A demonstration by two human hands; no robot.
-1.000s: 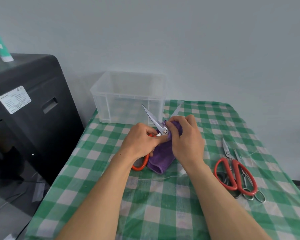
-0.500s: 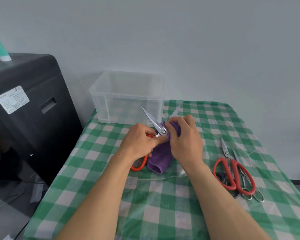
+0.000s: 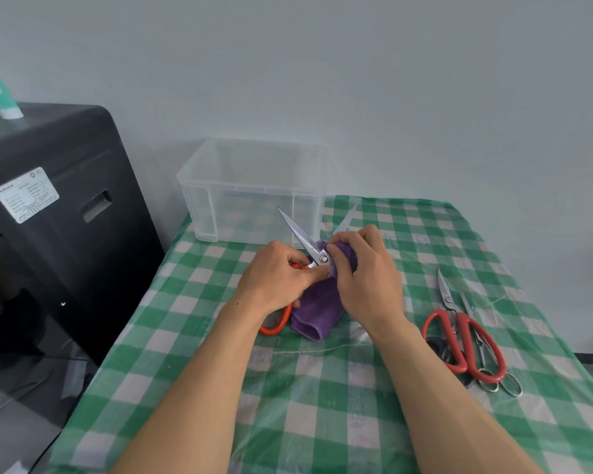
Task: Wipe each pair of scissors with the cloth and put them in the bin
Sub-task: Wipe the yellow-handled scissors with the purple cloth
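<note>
Wiping step, first pair by the look of it. The left hand [image 3: 274, 278] grips the handles of the orange-handled scissors [image 3: 305, 239], with the blades spread in a V pointing far, toward the bin [image 3: 254, 189]. The right hand [image 3: 367, 268] pinches the purple cloth [image 3: 317, 309] around the right blade close to the pivot. The rest of the cloth hangs down to the checked table [image 3: 322, 405] under the hands.

The clear bin sits at the far left of the table, and no scissors show through its walls, so likely none are binned yet.

A pile waits untouched at near right. The red-handled scissors [image 3: 459, 333] are on top, with a small metal pair [image 3: 493, 371] and something dark-handled beneath; the exact count is unclear.

Left to do: finish this pair, drop it in, then do the whole pile.
</note>
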